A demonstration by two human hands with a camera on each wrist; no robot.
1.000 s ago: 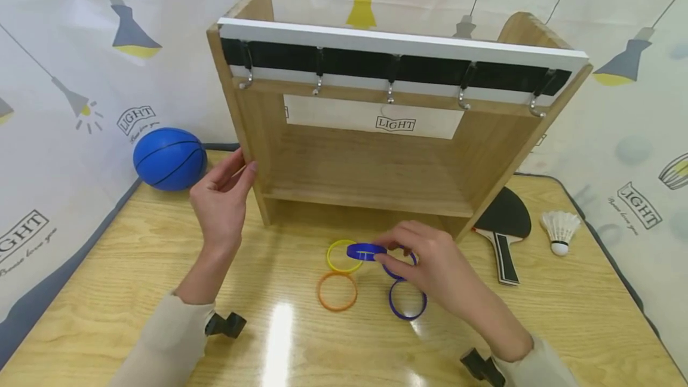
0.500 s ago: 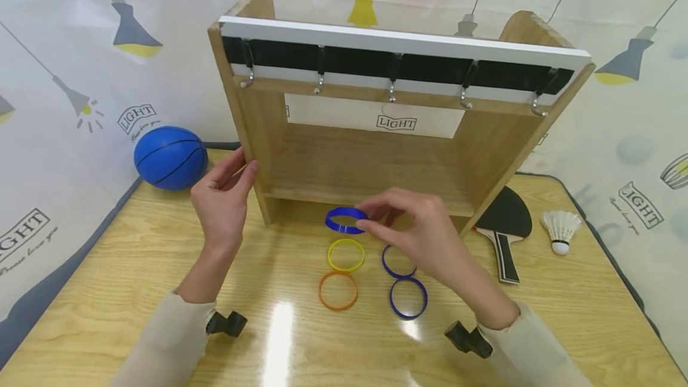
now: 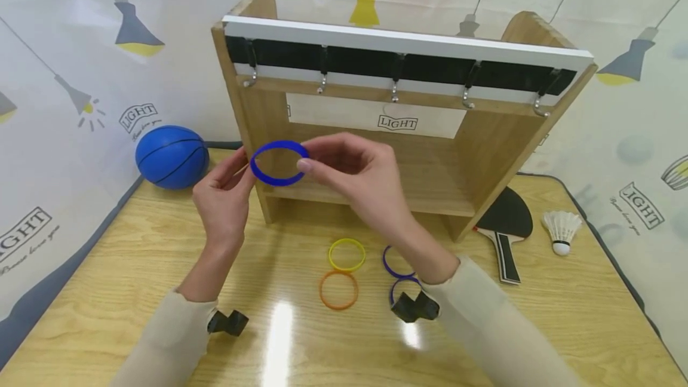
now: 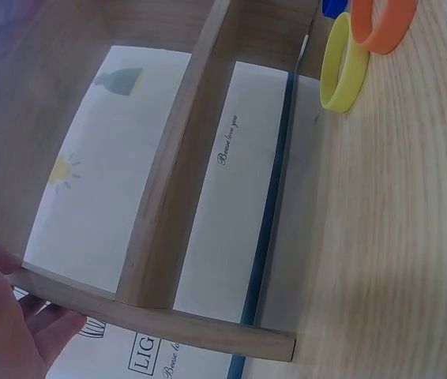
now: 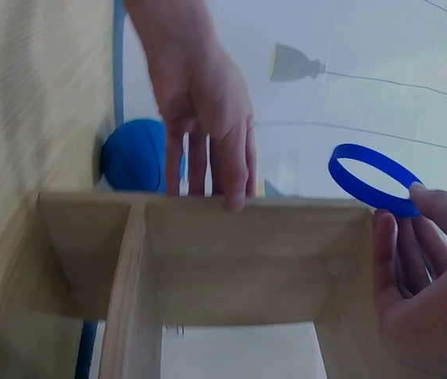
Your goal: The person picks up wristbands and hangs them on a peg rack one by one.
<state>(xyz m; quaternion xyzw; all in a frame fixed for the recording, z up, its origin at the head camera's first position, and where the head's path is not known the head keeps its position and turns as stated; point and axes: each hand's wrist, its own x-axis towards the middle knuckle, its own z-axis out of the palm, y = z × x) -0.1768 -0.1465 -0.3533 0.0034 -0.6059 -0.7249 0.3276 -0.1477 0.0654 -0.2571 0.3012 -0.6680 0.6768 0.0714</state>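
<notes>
My right hand pinches a blue silicone wristband between thumb and fingers. The band hangs in the air before the left side of a wooden shelf, below its leftmost metal hook. In the right wrist view the same wristband is tilted, a plain loop. My left hand grips the shelf's left side panel, thumb on one face and fingers on the other. On the table lie a yellow wristband, an orange wristband and two more blue ones, partly covered by my right arm.
A white rail with a black strip and several hooks spans the shelf top. A blue basketball sits at the left. A table tennis bat and a shuttlecock lie at the right. Printed fabric hangs behind.
My right hand has carried the blue wristband up and left, from above the other bands to the shelf's left side. The left hand has kept its place on the panel.
</notes>
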